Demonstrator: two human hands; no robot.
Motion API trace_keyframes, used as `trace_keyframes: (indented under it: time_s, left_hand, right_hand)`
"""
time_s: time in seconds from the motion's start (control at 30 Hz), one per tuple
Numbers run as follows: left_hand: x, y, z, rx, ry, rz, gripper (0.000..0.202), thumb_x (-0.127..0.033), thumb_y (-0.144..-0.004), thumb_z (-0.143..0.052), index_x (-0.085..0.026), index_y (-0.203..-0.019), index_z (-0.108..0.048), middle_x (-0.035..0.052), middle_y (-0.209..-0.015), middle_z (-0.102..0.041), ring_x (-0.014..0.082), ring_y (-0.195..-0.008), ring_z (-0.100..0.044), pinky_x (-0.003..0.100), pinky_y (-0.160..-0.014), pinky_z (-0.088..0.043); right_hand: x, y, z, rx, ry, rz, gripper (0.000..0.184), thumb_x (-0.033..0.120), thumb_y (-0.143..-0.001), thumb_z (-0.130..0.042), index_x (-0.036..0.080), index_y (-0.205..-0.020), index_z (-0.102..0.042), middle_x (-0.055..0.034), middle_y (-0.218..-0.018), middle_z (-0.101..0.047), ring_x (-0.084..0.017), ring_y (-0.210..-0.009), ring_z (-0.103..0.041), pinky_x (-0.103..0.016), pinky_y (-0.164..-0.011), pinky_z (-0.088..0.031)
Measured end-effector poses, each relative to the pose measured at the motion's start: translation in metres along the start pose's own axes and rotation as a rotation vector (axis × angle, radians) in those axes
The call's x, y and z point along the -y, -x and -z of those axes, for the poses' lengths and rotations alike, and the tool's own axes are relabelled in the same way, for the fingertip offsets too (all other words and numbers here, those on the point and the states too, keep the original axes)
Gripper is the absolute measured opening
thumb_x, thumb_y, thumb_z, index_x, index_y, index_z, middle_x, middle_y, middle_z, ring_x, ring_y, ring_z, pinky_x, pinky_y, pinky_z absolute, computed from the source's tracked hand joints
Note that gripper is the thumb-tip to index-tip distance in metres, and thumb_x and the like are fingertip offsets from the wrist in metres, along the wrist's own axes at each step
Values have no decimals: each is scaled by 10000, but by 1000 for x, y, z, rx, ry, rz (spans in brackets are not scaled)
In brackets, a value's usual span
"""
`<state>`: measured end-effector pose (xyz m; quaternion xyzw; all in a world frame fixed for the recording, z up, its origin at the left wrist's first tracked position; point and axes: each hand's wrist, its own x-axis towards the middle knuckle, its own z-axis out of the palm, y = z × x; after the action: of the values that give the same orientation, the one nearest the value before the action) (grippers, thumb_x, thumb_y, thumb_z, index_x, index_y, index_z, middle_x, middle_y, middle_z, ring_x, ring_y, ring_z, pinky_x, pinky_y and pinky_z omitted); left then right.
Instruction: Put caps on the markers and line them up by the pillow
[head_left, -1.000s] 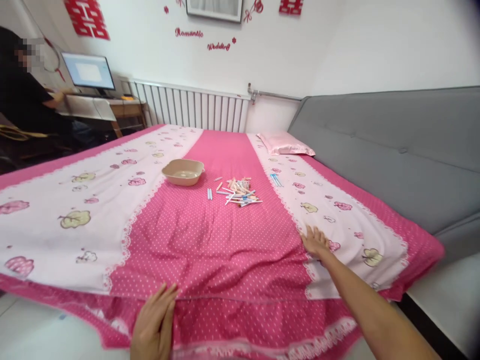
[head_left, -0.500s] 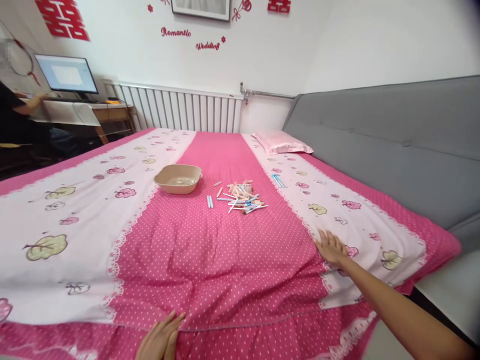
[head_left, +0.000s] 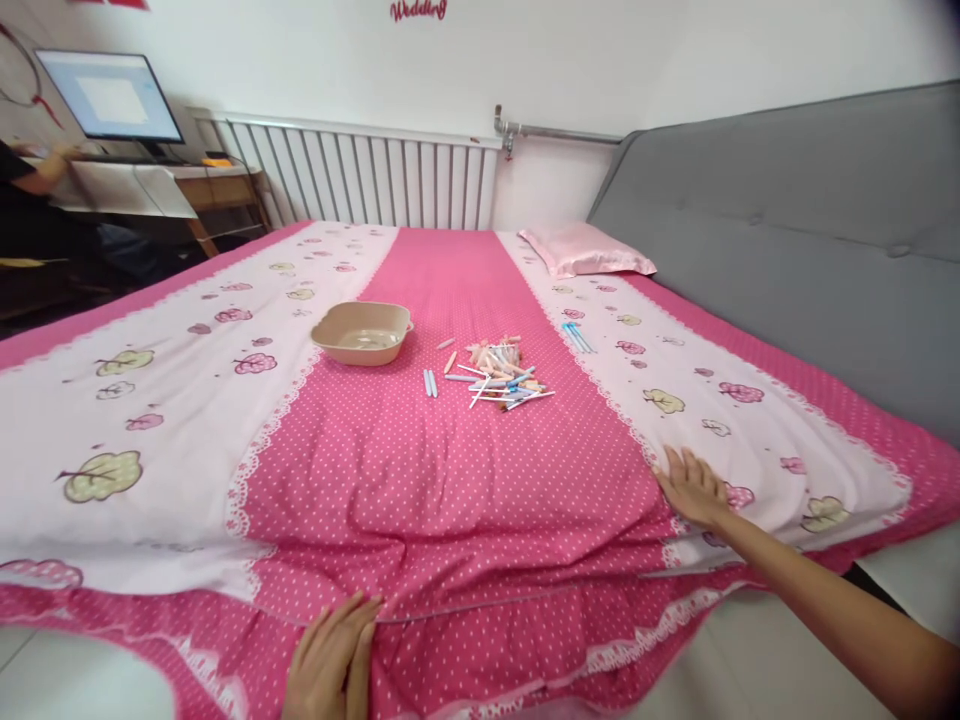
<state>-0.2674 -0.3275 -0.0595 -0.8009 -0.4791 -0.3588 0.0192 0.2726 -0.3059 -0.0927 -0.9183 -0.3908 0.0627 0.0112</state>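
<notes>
My left hand [head_left: 331, 655] rests on the near edge of the pink dotted bedspread [head_left: 450, 470], fingers stretched out and nothing in it. Further right, my right hand [head_left: 694, 488] lies flat on the border between the pink and white bands, fingers spread, also without anything held. Beyond both hands, a loose pile of pens and thin sticks [head_left: 502, 372] in peach, white and blue lies mid-bed. Two pale blue pens [head_left: 430, 383] sit side by side left of the pile. Some bright blue pens [head_left: 578, 338] lie to its right. A beige plastic basin [head_left: 362, 335] stands left of the pile.
A pink pillow [head_left: 585, 250] lies at the far right, by the grey padded headboard [head_left: 795, 230]. A white radiator [head_left: 352, 170] lines the back wall. At the far left a person in dark clothes [head_left: 37, 220] sits at a desk with a monitor [head_left: 109, 97].
The view has tilted down, so more floor shows below the bed's near edge. Both hands stay resting on the bedspread; the pens and basin have not been moved.
</notes>
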Motion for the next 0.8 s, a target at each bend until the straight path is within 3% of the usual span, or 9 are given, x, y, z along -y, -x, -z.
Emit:
trace_keyframes:
  time_s: [0.23,0.47,0.8]
  left_hand:
    - [-16,-3,-9,10,-36,-39,225,-260,-887,-441,-210,-1044,-594,43,-975,-702,200,-931,-632,362,-900,-432]
    - [-19,-9,0,-12,-107,-141,213,-275,-892,-436,-199,-999,-603,56,-953,-706,212,-894,-647,387,-903,-425]
    - [-19,-6,4,-30,-184,25,312,-387,-877,-429,-168,-1000,-614,132,-1006,-679,264,-890,-636,427,-843,-475]
  right_hand:
    - [0,2,4,-13,-12,28,704,573,-869,-97,197,-1458,-179,-106,-1530,-140,-301,-1391,-120,-476,-1105,-104]
    - [1,5,10,-34,-41,59,702,560,-875,-97,180,-1455,-201,-124,-1526,-147,-317,-1387,-133,-490,-1096,-109]
    - [-5,7,9,-99,-62,105,671,545,-884,-143,191,-1448,-226,-124,-1509,-194,-316,-1375,-168,-463,-1087,-127]
